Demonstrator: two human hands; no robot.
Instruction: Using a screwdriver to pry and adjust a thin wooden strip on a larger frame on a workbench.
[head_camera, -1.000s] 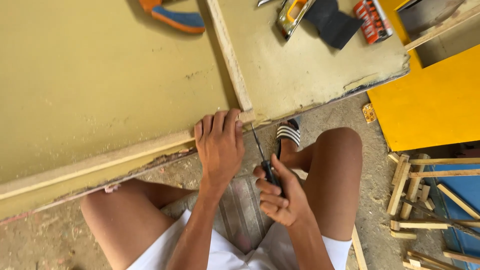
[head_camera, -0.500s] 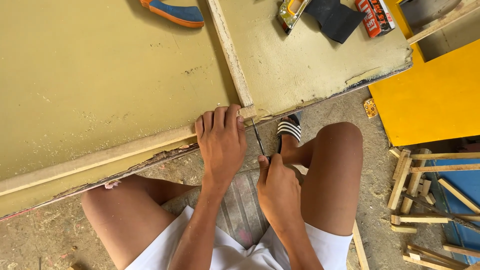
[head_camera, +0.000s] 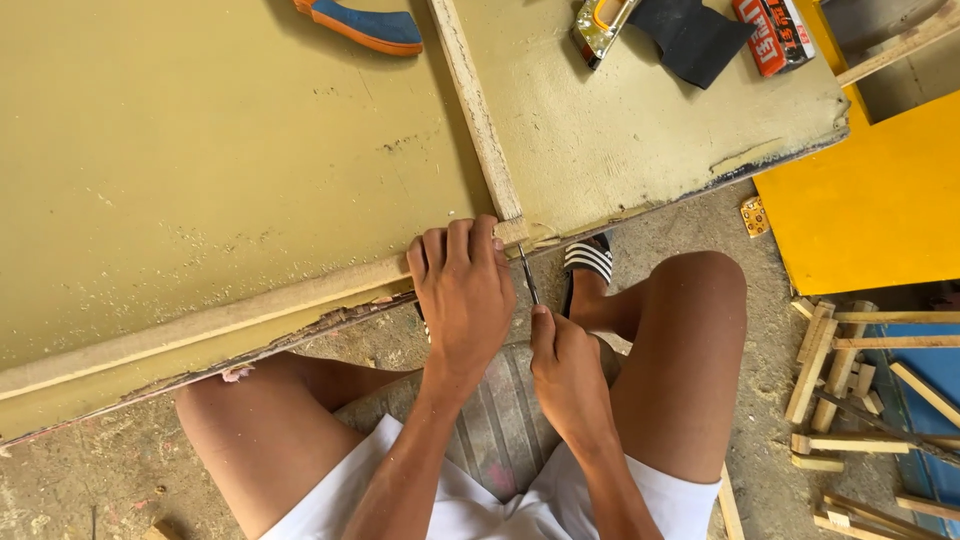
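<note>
Down at the near rim of the big olive-green flat wooden board (head_camera: 230, 150), the ragged lower edge runs slantwise under the fingertips, with a pale wooden strip (head_camera: 250, 312) laid along it and a second pale batten (head_camera: 478, 110) running up and away from the knuckles. Beyond the fingers the panel lies wide and bare; below them there is only a narrow gap of dusty ground before the knees.

The left hand (head_camera: 462, 295) lies flat, palm down, its fingers (head_camera: 458, 245) curled over the strip right where the two battens meet, pressing on it and holding nothing else. Just beside its little finger stands the thin grey metal blade (head_camera: 528, 277), its tip at the board's edge. The right hand (head_camera: 568, 372) sits just below, closed tight round the blade's handle, thumb on top, wrist bent up from between the thighs.

Right of that fist, a black-and-white striped sandal (head_camera: 586, 262) on a foot is tucked against the edge, and the raised right knee (head_camera: 690, 330) crowds that side. Far above the fingers: a blue and orange shoe (head_camera: 362, 22), a yellow and silver tool (head_camera: 598, 25), a black sheet (head_camera: 690, 35). Well off to the right, a yellow board (head_camera: 870, 210) and loose wooden offcuts (head_camera: 850, 380).
</note>
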